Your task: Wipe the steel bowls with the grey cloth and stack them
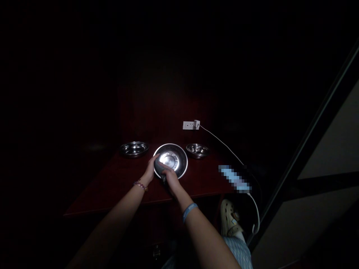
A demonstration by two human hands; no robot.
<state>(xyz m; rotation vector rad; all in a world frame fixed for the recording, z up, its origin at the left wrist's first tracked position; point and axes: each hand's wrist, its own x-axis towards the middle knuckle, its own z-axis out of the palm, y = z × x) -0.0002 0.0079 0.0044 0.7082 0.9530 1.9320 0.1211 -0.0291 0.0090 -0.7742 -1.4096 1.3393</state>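
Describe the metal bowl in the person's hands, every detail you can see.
The bowl is round and looks like shiny metal, with a bright rim and glare inside. It tilts, its opening towards the camera. The left hand is at its left edge; the right hand holds what looks like a dark cloth against its lower left. Whether its base touches the table is hidden.

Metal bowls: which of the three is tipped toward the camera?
The middle bowl: left hand at its rim, right hand over its near side. The left bowl and right bowl sit upright, untouched.
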